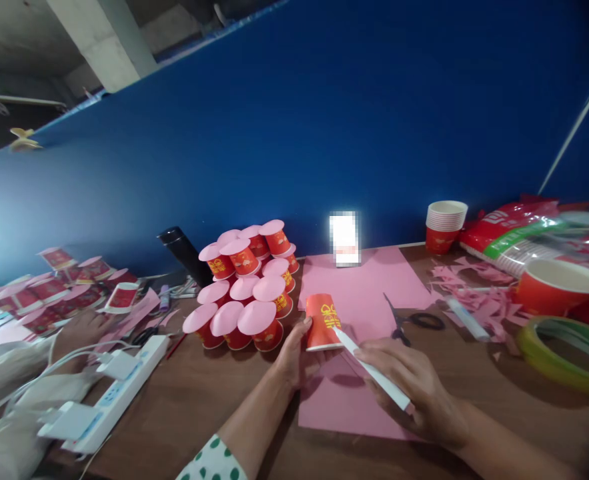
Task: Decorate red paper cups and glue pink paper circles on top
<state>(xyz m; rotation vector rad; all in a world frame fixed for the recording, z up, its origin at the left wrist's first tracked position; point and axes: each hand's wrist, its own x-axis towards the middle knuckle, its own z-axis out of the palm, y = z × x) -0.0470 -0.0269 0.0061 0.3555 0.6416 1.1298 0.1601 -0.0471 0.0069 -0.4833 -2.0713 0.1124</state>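
1. Head view, the only one: red cup [319,317] is approx. mid-frame, upside down, base up & wider rim low. Its long axis runs near-vertical in the pic, tilted a bit.
2. Key relation: cup sits btw your L hand [294,357] & R hand [419,387]: up & right of the L, up & left of the R. L is nearer, right against it.
3. White tool [374,370] lies on a diagonal, upper left to lower right, pointing at the cup; tip is by the gold print on its side. Can't tell if tip touches or is just in front.
4. L hand: clamped on cup, thumb at its left edge; other fingers mostly hidden, so exact grip unclear.
5. R hand: closed round tool, fingers bent over it; tool's back end sticks out toward lower right. Hands are apart, w/ cup & tool bridging the gap.
6. Nearby: pink paper [344,407] under hands on brown surface [164,400]; black scissors [398,331] just above R hand; pink-topped cups [257,318] left of cup.
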